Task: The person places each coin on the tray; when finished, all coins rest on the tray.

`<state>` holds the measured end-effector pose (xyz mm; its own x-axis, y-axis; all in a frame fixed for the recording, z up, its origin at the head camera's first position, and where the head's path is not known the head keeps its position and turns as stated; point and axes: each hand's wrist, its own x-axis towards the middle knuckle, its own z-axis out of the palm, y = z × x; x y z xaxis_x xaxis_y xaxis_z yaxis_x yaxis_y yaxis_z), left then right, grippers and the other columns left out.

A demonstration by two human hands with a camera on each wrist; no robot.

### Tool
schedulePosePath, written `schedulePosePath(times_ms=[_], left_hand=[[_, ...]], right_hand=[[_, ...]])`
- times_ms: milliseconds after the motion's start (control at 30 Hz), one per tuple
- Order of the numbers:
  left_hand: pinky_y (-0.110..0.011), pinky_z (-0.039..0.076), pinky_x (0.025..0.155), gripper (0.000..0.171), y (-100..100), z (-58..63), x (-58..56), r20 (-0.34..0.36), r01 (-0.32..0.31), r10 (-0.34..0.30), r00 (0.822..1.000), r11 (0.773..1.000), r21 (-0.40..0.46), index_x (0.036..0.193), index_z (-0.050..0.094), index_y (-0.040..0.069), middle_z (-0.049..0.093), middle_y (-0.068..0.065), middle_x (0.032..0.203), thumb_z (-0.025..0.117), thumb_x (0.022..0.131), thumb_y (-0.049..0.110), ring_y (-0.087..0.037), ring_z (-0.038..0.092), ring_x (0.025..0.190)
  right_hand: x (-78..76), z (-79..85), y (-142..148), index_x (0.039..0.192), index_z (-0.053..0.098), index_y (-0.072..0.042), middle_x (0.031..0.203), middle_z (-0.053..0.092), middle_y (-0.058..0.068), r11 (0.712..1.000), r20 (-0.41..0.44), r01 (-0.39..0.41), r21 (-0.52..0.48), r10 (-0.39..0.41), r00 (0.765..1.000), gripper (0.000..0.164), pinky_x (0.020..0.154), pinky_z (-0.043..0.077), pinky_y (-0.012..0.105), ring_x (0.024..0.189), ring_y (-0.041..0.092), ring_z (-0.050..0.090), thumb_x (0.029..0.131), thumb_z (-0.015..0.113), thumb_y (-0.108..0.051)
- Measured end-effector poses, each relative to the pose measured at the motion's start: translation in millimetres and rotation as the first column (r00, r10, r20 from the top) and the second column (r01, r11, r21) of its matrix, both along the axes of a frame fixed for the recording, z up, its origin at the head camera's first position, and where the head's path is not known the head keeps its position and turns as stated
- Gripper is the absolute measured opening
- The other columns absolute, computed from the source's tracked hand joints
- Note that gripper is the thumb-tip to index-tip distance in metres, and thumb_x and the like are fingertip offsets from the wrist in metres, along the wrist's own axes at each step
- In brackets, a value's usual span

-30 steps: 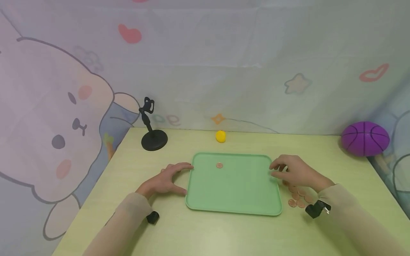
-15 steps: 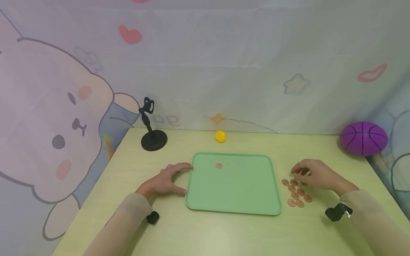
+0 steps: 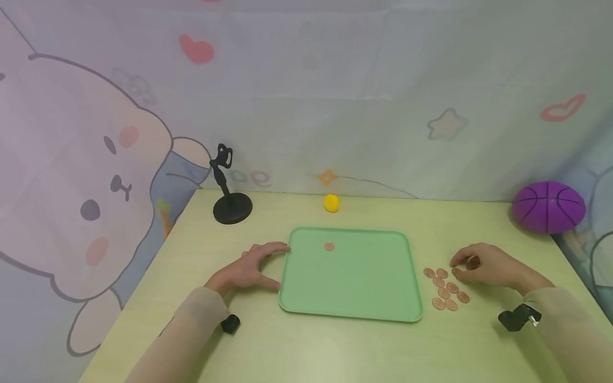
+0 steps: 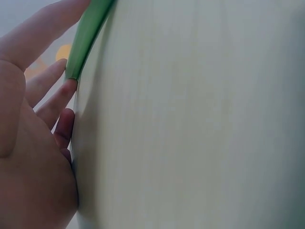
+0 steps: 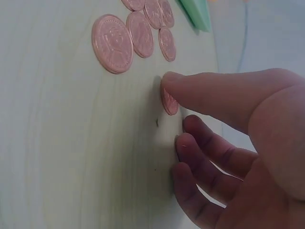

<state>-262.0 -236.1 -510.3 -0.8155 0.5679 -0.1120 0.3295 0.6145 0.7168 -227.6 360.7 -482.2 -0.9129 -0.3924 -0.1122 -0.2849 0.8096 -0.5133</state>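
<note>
A green tray point(image 3: 351, 282) lies on the table, with one copper coin point(image 3: 329, 246) near its far left side. Spread fingers of my left hand point(image 3: 244, 272) rest against the tray's left rim; the left wrist view also catches the rim point(image 4: 88, 36). To the right of the tray, my right hand point(image 3: 490, 266) is down at the tabletop, fingers curled. Its thumb point(image 5: 224, 90) is on a copper coin point(image 5: 169, 104) low at the table, and the hand pinches it. The index finger is mostly hidden in the right wrist view. Several loose coins point(image 3: 444, 293) lie between that hand and the tray.
A black stand point(image 3: 232, 207) stands at the back left of the pale table point(image 3: 335, 348). Behind the tray sits a small yellow object point(image 3: 331, 202). A purple basketball-patterned ball point(image 3: 548, 207) occupies the back right corner. A printed cloth hangs behind.
My right hand has moved right, from the tray's right rim past the loose coins, and come down onto the coin furthest right. My left hand has stayed at the tray's rim.
</note>
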Motion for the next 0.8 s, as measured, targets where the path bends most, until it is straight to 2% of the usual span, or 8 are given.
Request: schedulePosePath(times_ms=[567,800], left_hand=[[-0.062,0.017,0.114,0.09,-0.7,1.4,-0.9,0.004,0.005,-0.005,1.0,1.0,0.009,0.152,0.053,0.033,0.043,0.008,0.164,0.096,0.073,0.039,-0.028,0.034,0.143],[-0.059,0.02,0.11,0.091,-0.8,-0.3,-0.8,0.006,0.004,-0.004,1.0,1.0,0.004,0.154,0.052,0.033,0.043,0.006,0.164,0.096,0.074,0.04,-0.028,0.036,0.139]], right_hand=[[-1.9,1.1,0.0,0.098,0.074,-0.013,0.096,0.07,-0.005,1.0,0.03,0.003,0.0,-0.003,1.0,0.017,0.078,0.052,0.027,0.089,0.013,0.061,0.087,0.086,-0.02],[-3.1,0.4,-0.1,0.097,0.074,-0.012,0.093,0.068,-0.005,0.999,0.043,-0.045,-0.027,0.046,0.998,0.013,0.074,0.05,0.026,0.082,0.006,0.056,0.089,0.084,-0.016]])
